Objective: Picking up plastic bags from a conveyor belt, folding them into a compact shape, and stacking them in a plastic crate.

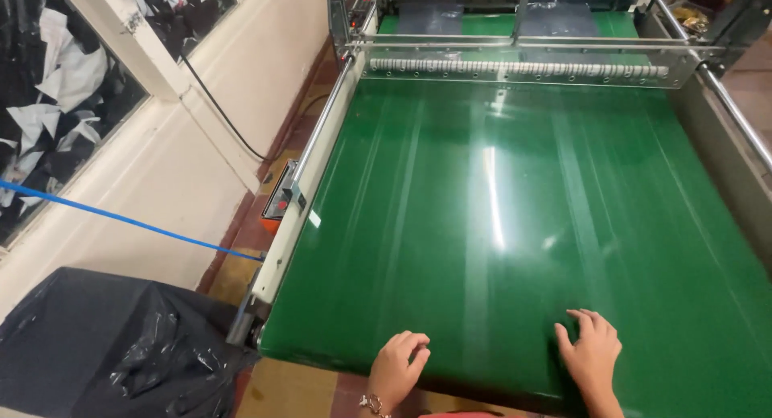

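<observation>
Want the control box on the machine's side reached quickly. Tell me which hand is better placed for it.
Probably the left hand. It rests at the near edge of the green belt, closer to the control box on the left rail. The right hand lies farther right.

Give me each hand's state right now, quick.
Left hand: open, fingers curled, resting on the near edge of the green belt, holding nothing.
Right hand: open, palm down on the belt, holding nothing.
</observation>
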